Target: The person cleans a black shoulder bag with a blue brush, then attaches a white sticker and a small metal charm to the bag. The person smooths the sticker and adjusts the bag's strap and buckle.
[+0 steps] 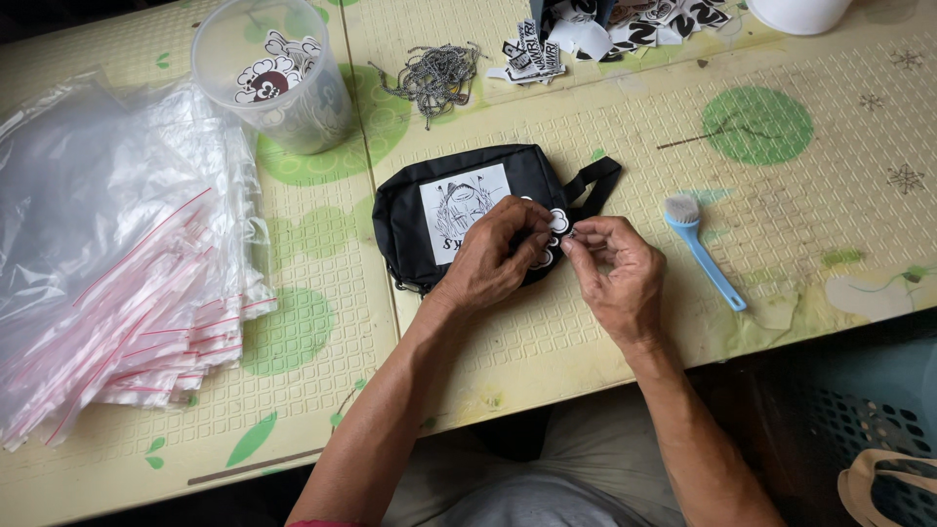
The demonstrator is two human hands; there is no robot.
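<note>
I see my left hand (pixel 493 256) and right hand (pixel 613 268) pinching a white flower charm (pixel 557 222) on a black pouch (pixel 415 210), grips closed.

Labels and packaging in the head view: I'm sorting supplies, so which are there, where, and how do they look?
Bag label: white rectangle with black drawing, on the black bag, mid-table.
Plastic bags: clear, red-striped stack, left.
Tub: clear, holding round white tags, upper left.
Paper tags: black-and-white pile, top centre.
Small tag: white, between both hands.

I see a small black fabric pouch (pixel 405 210) lying flat on the mat — white printed patch facing up, strap at its right end — with a white flower-shaped charm (pixel 558 222) at its right side.
</note>
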